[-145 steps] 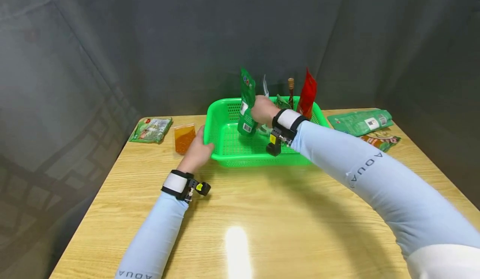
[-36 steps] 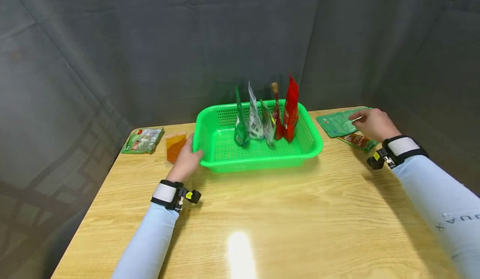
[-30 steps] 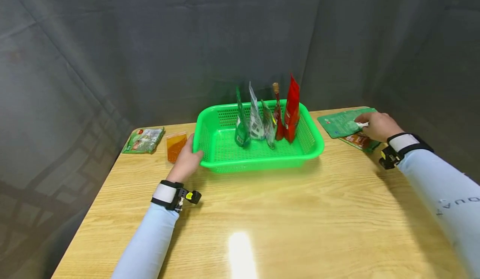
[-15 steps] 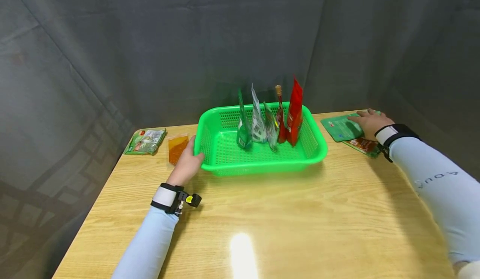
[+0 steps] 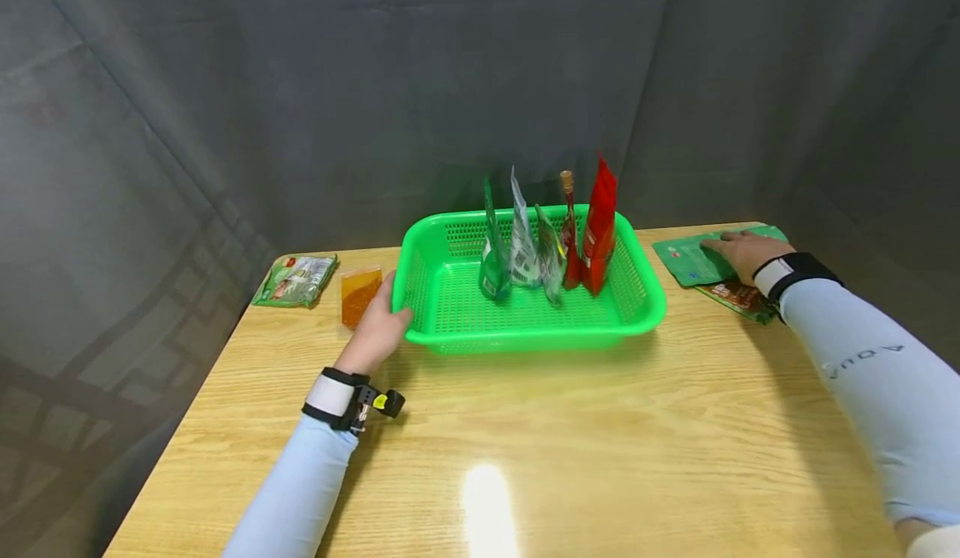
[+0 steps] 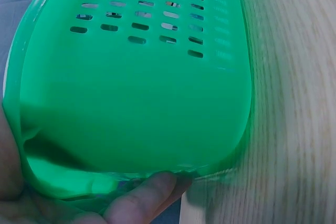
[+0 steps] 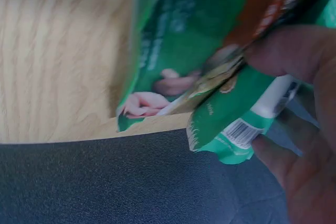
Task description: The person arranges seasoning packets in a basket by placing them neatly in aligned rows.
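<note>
The right hand (image 5: 752, 255) hides part of the green bag (image 5: 688, 261) between its thumb and fingers, we can't tell if they pinch it, and the left hand (image 5: 377, 331) grips the basket (image 5: 517, 340).

A pale yellow-brown, wood-grained surface (image 5: 600, 441) carries 1 bright green, rectangular, perforated plastic basket (image 5: 525, 341) at its far middle. Just left of this lies 1 small clear packet with orange contents (image 5: 359, 296); farther left, 1 flat green-and-white plastic packet (image 5: 296, 281). At the far right, 1 flat green plastic pouch (image 5: 684, 260) overlaps 1 brown-and-green printed packet (image 5: 741, 298). White glare (image 5: 487, 508) marks the near middle.
</note>
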Tool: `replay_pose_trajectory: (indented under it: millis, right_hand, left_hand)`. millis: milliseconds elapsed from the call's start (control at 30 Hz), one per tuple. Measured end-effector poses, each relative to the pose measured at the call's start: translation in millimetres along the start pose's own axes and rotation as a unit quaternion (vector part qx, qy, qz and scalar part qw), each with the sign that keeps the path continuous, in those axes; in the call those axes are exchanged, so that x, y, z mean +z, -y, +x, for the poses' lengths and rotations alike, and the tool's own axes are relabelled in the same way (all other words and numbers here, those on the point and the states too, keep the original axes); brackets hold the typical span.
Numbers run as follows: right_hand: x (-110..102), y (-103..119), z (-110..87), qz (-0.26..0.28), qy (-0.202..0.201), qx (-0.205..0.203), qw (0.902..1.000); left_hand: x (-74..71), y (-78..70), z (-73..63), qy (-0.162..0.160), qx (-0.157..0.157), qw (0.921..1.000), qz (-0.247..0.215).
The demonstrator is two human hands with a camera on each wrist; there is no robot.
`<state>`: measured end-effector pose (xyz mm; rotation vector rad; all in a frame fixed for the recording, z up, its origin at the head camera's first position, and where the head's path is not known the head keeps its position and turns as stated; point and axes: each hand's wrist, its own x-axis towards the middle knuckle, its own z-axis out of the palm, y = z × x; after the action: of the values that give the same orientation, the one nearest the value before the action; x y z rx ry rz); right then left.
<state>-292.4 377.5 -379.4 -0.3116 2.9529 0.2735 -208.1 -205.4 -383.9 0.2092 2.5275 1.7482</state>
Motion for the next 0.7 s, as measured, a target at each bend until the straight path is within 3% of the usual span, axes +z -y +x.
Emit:
replay_pose_trajectory:
  millis: [233, 700]
  right_hand:
    - [-0.7, -1.4, -3.5, -0.029, -0.032, -0.015, 0.999]
    - [3.6, -3.0, -5.4, -0.018, -0.035, -0.021, 0.999]
  left_hand:
    - [0.2, -0.1, 1.4, 0.0, -0.004, 1.0, 0.003]
    - [-1.4, -2.0, -1.4, 0.003, -0.011, 0.9999, 0.011]
